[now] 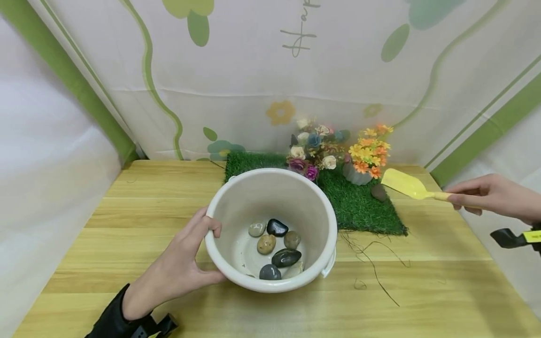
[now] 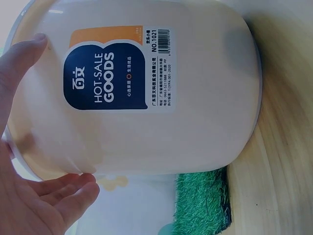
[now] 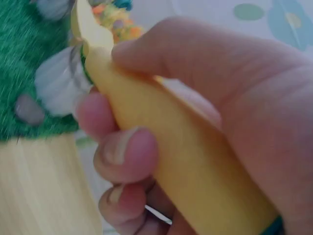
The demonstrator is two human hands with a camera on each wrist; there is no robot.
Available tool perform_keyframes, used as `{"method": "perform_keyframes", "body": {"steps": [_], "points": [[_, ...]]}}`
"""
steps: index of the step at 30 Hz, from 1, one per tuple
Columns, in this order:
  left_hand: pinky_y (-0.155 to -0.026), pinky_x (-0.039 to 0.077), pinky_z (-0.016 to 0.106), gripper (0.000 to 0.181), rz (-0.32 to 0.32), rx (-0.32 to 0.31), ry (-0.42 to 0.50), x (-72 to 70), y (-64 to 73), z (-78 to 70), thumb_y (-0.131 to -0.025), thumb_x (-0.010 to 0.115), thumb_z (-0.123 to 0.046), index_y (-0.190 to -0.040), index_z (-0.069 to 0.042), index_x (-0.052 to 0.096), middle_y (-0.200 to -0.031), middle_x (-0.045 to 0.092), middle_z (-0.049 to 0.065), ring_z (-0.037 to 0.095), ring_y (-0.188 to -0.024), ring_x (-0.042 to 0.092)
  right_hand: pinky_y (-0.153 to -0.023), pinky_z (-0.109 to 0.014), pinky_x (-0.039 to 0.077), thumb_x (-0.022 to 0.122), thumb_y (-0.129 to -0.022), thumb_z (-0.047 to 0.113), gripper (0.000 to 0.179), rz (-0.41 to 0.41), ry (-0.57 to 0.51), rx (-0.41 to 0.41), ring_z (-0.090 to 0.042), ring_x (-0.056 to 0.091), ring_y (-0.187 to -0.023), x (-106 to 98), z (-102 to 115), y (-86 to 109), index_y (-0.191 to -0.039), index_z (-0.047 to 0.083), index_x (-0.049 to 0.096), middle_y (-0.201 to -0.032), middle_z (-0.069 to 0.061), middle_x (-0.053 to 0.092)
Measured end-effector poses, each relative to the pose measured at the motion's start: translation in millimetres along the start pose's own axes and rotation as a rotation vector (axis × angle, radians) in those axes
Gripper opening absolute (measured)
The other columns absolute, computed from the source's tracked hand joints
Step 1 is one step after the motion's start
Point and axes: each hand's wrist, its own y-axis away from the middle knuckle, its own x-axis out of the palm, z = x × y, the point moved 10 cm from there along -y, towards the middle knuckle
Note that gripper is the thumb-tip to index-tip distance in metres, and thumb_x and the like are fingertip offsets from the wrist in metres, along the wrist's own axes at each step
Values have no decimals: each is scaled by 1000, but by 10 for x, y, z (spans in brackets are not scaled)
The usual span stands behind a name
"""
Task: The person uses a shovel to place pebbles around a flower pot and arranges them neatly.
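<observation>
A white plastic bucket point(image 1: 270, 176) stands on the wooden table, and several smooth stones point(image 1: 286, 257) lie on its bottom. My left hand point(image 1: 177, 260) grips the bucket's left rim, fingers hooked over the edge and thumb along the outside. In the left wrist view the bucket's side point(image 2: 210, 107) carries a printed label point(image 2: 120, 68). Off to the right, my right hand point(image 1: 494, 195) holds a small yellow shovel point(image 1: 403, 183) by its handle point(image 3: 161, 142). The shovel's blade points left, close to the orange flowers, and nothing shows on it.
Behind the bucket lies a green turf mat point(image 1: 359, 206). On it stand a mixed bouquet point(image 1: 313, 145), orange and yellow flowers point(image 1: 372, 150) in a white pot point(image 1: 357, 176), and a dark stone point(image 1: 378, 192). Thin dark strands point(image 1: 376, 270) lie on the table point(image 1: 139, 244). A printed curtain point(image 1: 236, 70) hangs behind.
</observation>
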Motion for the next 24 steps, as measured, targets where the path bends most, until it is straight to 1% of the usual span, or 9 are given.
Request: {"method": "perform_keyframes", "body": {"steps": [3,6,10,14,17,20,22,24], "points": [[-79,49,33,61,-2,1,1,3,-2,-3,-64,79,-45,-101,-16,39,-128,39,3,22,-116,42,-48,-32,39,52,-93,10,26,-26,-72,-69,-19,46,-58,-56,173,28,-117,4,59,-76,-6,60],[-78,49,32,61,-9,7,2,5,-3,-7,-63,80,-44,-100,-16,40,-126,39,2,22,-115,43,-48,-31,38,52,-91,1,26,-49,-110,-150,-19,45,-58,-111,400,28,-116,3,59,-74,-7,58],[-76,50,31,61,-17,13,6,3,-4,-8,-63,80,-44,-99,-15,40,-125,40,2,22,-114,43,-48,-30,37,54,-89,-2,27,-80,-93,-225,-18,46,-57,-165,737,-23,-113,5,62,-71,-5,57],[-76,50,31,61,-18,11,4,-4,-2,-2,-63,80,-44,-100,-16,40,-125,40,2,22,-115,43,-50,-27,37,60,-85,0,28,-93,-13,-303,-15,48,-55,-169,1117,-104,-111,11,65,-70,-1,58],[-77,49,31,61,-12,6,4,-4,-1,2,-63,80,-44,-100,-17,39,-127,39,2,21,-116,41,-50,-26,38,61,-85,1,30,-49,27,-357,-14,49,-55,-104,1395,-182,-112,15,65,-71,2,60],[-77,49,31,61,-5,0,4,-4,0,2,-63,80,-43,-100,-16,39,-128,39,3,21,-117,41,-49,-27,40,59,-87,1,32,29,22,-408,-14,49,-56,-7,1646,-256,-116,15,63,-73,3,60],[-77,49,32,62,0,-6,3,-2,0,5,-64,80,-44,-100,-16,39,-128,39,3,21,-117,41,-49,-28,40,59,-87,2,34,65,19,-436,-13,50,-58,45,1795,-298,-117,16,62,-78,3,61],[-77,49,32,61,3,-11,4,-1,2,7,-64,79,-45,-100,-16,39,-128,39,3,21,-116,41,-50,-28,41,60,-87,4,34,86,22,-459,-13,51,-61,81,1933,-337,-118,18,62,-87,4,64]]}}
